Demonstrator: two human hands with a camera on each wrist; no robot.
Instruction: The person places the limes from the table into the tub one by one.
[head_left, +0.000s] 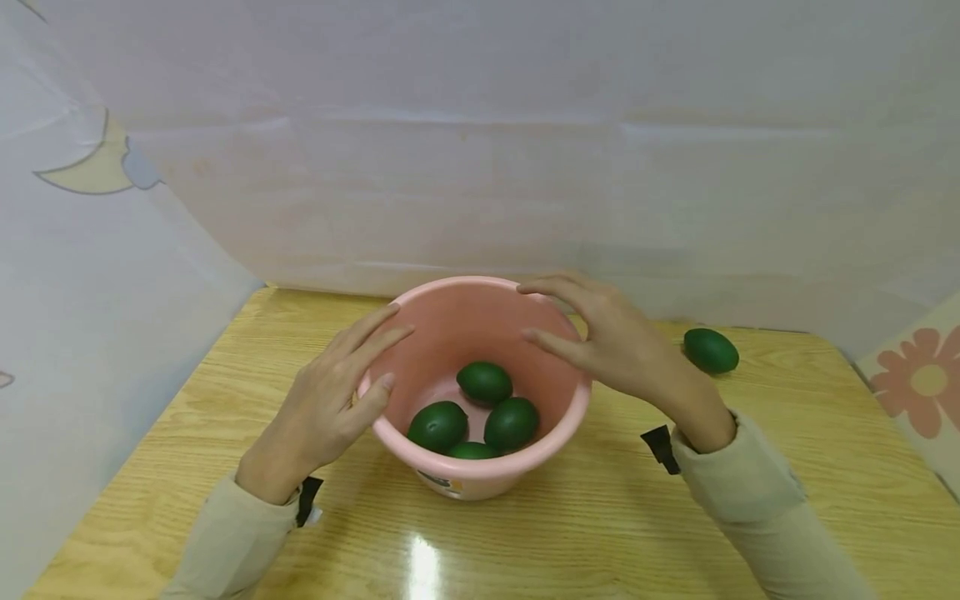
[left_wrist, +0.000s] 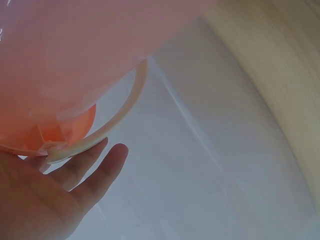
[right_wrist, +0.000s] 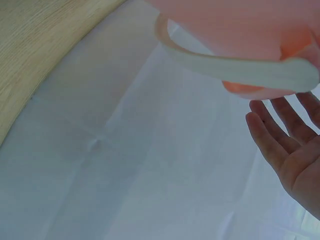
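Since the round pink plastic bucket (head_left: 480, 333) sits in the middle of the light wooden table (head_left: 600, 533) with only four dark green egg-shaped fruits (head_left: 485, 382) in the bottom, it probably lifts pretty easily. Thin moulded plastic like this looks light and a bit flexy, so the walls would likely give if squeezed hard. The surface looks smooth and kind of slick too, so flat palms on the sides could slide. The rolled rim seems like the safest place to grab, or the pale cream handle (left_wrist: 107, 125) that hangs down along the outside wall in both wrist views. The fruits are loose in there and would likely roll around if the bucket tips.

The left hand (head_left: 330, 400) is at the left side of the rim, fingers straight and spread, thumb at the rim's edge, not curled around anything. From the left wrist view, the fingers (left_wrist: 95, 172) sit just under the handle's end. Whether they actually touch it is hard to call.

The right hand (head_left: 607, 342) hovers over the right side of the rim, fingers stretched out and relaxed, gripping nothing. In the right wrist view its fingers (right_wrist: 280, 135) hang just below the handle, apart from it.

A fifth green fruit (head_left: 710, 350) lies on the table right of the bucket, near the white cloth backdrop (head_left: 525, 150).
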